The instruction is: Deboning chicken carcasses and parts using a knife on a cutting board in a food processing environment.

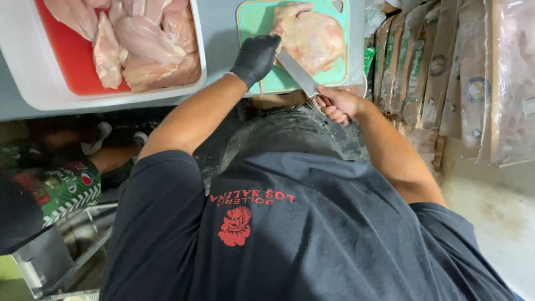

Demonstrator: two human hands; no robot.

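At ten o'clock a white tub [22, 72] holds raw chicken breasts [145, 44] in red liquid. Right of it, at twelve o'clock, the left hand [255, 57] — black-gloved, fingers curled together — presses on a whole raw chicken [312, 36] lying on a green cutting board [251, 19]. The bare right hand [337, 103] is clamped on a knife [298, 75], its blade touching the chicken. At two o'clock — stacked brown bags [423, 67].

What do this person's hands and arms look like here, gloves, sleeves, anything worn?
The left hand wears a black glove that ends at the wrist. The right hand is bare, with no glove. Both forearms are uncovered; short dark navy T-shirt sleeves end above the elbows. No watch or wristband shows.
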